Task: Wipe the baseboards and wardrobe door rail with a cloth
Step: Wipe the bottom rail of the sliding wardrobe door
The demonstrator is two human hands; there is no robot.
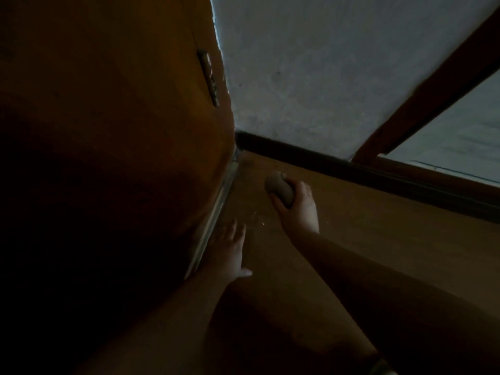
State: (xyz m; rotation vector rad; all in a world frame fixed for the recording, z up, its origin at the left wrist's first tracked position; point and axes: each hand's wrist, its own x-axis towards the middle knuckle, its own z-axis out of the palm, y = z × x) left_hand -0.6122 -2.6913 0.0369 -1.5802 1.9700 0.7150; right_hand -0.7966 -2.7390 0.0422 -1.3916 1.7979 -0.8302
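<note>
The right hand (299,204) grips a bunched grey-brown cloth (280,188) just above the brown wooden floor (378,239), short of the dark baseboard (297,150) beyond it. The left hand (230,253) lies flat, fingers straight, beside the pale metal wardrobe door rail (213,220) on its left.

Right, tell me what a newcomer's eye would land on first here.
The right hand near the middle grips a balled-up cloth just above the wooden floor. Left of it, the left hand rests flat beside the metal door rail under the big brown wardrobe. A dark baseboard runs under the pale wall.
</note>
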